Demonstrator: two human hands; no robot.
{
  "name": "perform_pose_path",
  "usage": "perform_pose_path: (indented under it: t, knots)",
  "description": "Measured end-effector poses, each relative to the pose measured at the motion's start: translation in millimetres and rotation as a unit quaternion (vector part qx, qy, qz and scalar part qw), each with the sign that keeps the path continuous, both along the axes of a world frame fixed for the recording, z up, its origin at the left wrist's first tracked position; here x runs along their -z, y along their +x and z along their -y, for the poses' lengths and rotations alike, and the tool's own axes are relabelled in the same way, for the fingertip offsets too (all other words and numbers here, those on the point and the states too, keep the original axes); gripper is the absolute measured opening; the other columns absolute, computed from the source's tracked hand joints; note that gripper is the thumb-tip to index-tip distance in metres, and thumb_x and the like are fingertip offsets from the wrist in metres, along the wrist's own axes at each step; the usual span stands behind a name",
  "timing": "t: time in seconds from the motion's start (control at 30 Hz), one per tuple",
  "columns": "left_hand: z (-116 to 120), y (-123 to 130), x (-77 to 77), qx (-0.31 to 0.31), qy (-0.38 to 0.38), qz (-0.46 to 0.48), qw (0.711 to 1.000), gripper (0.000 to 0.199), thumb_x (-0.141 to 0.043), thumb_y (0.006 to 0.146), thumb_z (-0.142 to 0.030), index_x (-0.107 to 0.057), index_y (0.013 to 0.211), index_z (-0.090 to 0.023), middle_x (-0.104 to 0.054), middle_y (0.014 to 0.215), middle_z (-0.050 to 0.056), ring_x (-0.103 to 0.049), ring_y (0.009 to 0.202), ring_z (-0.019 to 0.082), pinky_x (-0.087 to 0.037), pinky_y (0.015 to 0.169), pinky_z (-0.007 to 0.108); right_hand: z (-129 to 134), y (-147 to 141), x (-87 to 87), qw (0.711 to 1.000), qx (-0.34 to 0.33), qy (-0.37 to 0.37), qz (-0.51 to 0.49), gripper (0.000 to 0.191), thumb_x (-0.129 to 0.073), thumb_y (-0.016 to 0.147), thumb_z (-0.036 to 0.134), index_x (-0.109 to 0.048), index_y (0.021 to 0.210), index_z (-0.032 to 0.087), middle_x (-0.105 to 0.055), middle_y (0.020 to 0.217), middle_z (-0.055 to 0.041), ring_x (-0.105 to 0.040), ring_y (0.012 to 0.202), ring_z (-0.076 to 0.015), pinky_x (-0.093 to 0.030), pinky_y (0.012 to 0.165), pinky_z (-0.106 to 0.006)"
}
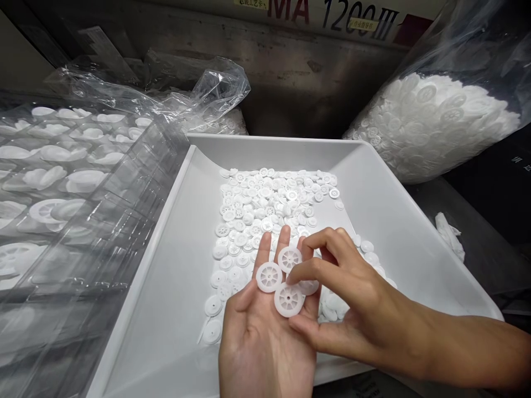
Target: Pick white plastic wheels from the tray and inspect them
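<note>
White plastic wheels with spokes (269,271), four in number, lie together on your left hand in the head view, just below the middle. Your left hand (267,337) is palm up and spread nearly flat, its fingers pointing away from you, bearing the wheels without closing around them. Your right hand (352,304) reaches in from the right, half curled, with forefinger and thumb at opposite edges of the lowest wheel; you cannot tell whether it is gripped or only touched. The fourth wheel is partly hidden behind your right fingers.

Beneath both hands is a pale grey tray (161,282) with sloping sides, where a loose heap of similar small white wheels (265,204) spreads over the bottom. To the left stand clear plastic trays (161,160), their compartments holding white pieces. Behind them is a crumpled clear bag (215,83). At upper right, a clear bag of white wheels (440,121) bulges beside the grey tray. Across the back, a metal panel (290,61) sits below lettering reading "MA 1200 III".
</note>
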State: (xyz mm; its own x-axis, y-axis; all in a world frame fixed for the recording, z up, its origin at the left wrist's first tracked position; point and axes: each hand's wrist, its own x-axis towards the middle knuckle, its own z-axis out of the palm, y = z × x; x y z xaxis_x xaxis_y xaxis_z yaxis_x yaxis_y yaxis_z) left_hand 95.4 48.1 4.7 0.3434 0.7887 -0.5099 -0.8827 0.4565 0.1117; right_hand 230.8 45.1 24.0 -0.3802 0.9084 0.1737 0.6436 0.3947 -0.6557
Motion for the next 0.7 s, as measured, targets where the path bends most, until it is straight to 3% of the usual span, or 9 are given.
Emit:
perform_pose_path:
  t: [0.37,0.53,0.7]
  knots:
    - [0,-1,-0.4,0.016,0.001,-0.018,1.0,0.042,-0.041,0.091,-0.032,-0.062,0.127,-0.028,-0.056,0.141,0.001,-0.051,0.129,0.023,-0.044,0.106,0.039,-1,1,1.2,0.998,-0.017,-0.038,-0.044,0.032,-0.073,0.078,0.02,-0.06,0.108,0.02,-0.042,0.108,-0.005,-0.046,0.105,-0.017,-0.044,0.092,-0.029]
    - [1,-1,-0.8,0.0,0.01,-0.013,1.0,0.047,-0.043,0.088,-0.025,-0.056,0.134,-0.027,-0.058,0.139,0.002,-0.055,0.124,0.021,-0.048,0.102,0.035,0,4,-1.0,0.996,-0.024,-0.074,-0.047,0.032,-0.073,0.081,0.023,-0.059,0.11,0.024,-0.042,0.107,-0.0033,-0.046,0.105,-0.0158,-0.044,0.093,-0.027]
    - [-2,1,-13.5,-0.015,-0.017,-0.062,0.998,0.054,-0.037,0.088,-0.012,-0.047,0.14,-0.025,-0.062,0.134,0.001,-0.06,0.119,0.019,-0.048,0.103,0.036,-7,9,-3.8,0.993,-0.029,-0.09,-0.072,0.043,-0.075,0.08,0.026,-0.053,0.118,0.024,-0.045,0.109,-0.0016,-0.047,0.105,-0.0137,-0.043,0.093,-0.024]
